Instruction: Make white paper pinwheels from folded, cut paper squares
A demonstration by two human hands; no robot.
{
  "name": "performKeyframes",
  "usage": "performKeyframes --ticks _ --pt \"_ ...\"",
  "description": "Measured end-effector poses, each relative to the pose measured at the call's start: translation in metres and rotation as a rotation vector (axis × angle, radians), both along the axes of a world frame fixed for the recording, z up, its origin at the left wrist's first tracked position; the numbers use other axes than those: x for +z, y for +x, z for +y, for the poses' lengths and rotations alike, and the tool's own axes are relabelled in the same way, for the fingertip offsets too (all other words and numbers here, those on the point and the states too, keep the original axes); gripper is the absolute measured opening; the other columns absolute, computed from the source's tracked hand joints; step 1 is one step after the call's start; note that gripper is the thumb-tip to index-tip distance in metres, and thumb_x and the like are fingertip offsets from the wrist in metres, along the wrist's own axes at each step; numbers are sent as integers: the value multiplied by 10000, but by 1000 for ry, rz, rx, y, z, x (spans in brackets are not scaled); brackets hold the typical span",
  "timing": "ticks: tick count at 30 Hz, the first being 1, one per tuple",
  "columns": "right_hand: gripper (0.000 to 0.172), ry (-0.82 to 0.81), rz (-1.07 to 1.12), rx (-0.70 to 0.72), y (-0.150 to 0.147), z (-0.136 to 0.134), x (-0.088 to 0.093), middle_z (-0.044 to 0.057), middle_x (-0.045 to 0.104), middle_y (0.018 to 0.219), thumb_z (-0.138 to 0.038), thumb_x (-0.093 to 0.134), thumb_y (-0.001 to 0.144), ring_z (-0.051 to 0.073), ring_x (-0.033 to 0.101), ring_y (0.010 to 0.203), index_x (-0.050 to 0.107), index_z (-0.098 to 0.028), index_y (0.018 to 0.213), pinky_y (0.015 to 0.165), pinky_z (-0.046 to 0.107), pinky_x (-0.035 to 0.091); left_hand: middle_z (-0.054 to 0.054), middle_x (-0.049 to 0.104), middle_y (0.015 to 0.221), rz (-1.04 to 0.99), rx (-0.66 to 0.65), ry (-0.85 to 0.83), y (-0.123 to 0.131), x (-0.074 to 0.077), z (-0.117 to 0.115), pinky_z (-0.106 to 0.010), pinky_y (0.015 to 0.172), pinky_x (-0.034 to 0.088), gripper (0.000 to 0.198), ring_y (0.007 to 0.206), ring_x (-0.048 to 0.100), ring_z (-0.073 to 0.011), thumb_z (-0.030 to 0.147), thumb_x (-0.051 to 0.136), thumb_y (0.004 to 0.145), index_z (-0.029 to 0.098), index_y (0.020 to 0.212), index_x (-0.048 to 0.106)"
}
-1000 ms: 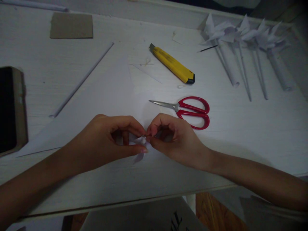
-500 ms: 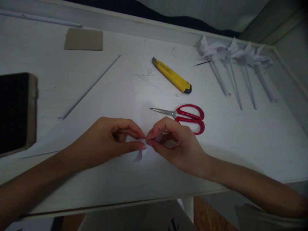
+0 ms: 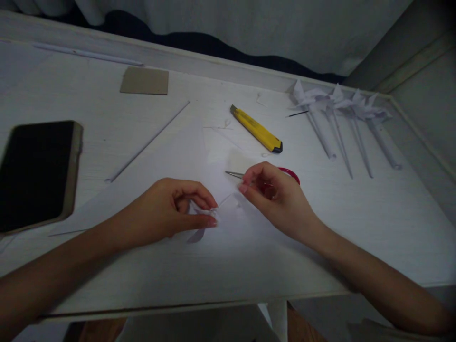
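My left hand (image 3: 181,204) pinches a small folded piece of white paper (image 3: 196,234) between thumb and fingers, low over the front of the table. The fingers cover most of the folds. A thin pale line runs from these fingertips toward my right hand (image 3: 278,194), too faint to name. The right thumb and fingertips are drawn together, apart from the paper; whatever they may hold is too small to make out. Beneath that hand lie red-handled scissors (image 3: 290,174), partly covered, their blade tips pointing left. Just beyond is a yellow box cutter (image 3: 257,129).
Several white paper pinwheels (image 3: 337,102) on rolled sticks lie at the back right beside a thin black rod (image 3: 298,114). A rolled paper stick (image 3: 149,141), a cardboard piece (image 3: 145,80) and a dark phone or tablet (image 3: 35,173) occupy the left. A raised ledge (image 3: 213,66) borders the back.
My right hand has let go of the folded paper and moved right, over the scissors. My left hand keeps its pinch. The camera view has tilted upward and shifted left.
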State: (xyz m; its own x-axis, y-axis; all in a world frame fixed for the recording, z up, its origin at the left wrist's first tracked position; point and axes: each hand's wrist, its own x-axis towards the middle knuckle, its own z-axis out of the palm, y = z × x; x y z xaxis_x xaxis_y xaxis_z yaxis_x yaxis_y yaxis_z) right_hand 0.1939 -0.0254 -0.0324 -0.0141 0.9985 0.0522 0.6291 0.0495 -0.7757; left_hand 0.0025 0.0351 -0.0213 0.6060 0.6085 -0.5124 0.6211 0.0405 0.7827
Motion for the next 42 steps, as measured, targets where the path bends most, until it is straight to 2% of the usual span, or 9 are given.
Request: performKeyframes --ticks 4,7,10,19,24,28,34,37,42 --pt "237 -113 -275 19 2 1 5 -19 543 624 -414 515 747 99 472 543 535 -178 767 474 233 332 103 322 359 -15 -9 -8 -1 0 0 -129 338 213 233 341 304 -40 312 672 597 180 779 613" --pt "352 -87 -422 25 -3 -2 5 -3 567 670 -533 522 688 130 500 590 555 -187 744 498 251 330 102 310 369 -34 -10 6 -1 0 -1 -136 348 200 204 353 288 -39 305 663 612 179 767 622" --pt "349 -49 -485 33 -7 -5 2 4 576 711 -530 533 680 140 513 616 560 -191 760 515 256 336 98 311 371 -40 -8 41 -1 0 -1 -142 355 187 190 366 277 -40 298 664 611 174 751 629" --pt "145 -2 -264 -16 -10 -7 -2 -27 568 661 -288 624 676 87 468 549 545 -186 742 477 210 328 92 324 388 -53 3 60 -1 0 -1 -153 358 165 212 370 256 -38 324 661 610 175 761 645" --pt "143 -63 22 -63 -14 -6 -6 -32 560 637 -239 619 673 54 442 482 543 -171 772 429 175 335 94 314 391 -62 -21 58 -2 -1 -2 -148 357 168 212 370 264 -38 323 662 608 178 761 644" --pt "184 -81 138 -56 -15 -6 -9 -11 588 684 -226 614 672 58 473 504 545 -157 828 438 173 363 90 348 407 -71 -43 42 -1 -1 -2 -142 367 193 232 385 287 -39 320 664 607 182 791 635" --pt "276 70 -97 2 -16 -12 -8 2 599 730 -145 564 704 93 504 571 532 -168 977 540 223 408 47 537 593 -91 -54 36 0 -1 -1 -146 386 233 259 400 313 -25 326 663 607 176 812 613" --pt "219 157 -237 106 -17 -14 -7 35 604 775 -111 518 732 139 530 704 563 -157 941 635 267 421 17 595 707 -117 -46 7 0 -2 -1 -148 378 233 279 405 315 -24 327 664 603 168 821 591" --pt "219 145 -161 279 -14 -12 -4 64 595 861 -123 490 758 155 523 814 583 -133 956 706 283 426 31 604 692 -136 -40 -14 0 -3 -1 -149 383 240 287 411 320 -31 311 677 589 167 799 543"
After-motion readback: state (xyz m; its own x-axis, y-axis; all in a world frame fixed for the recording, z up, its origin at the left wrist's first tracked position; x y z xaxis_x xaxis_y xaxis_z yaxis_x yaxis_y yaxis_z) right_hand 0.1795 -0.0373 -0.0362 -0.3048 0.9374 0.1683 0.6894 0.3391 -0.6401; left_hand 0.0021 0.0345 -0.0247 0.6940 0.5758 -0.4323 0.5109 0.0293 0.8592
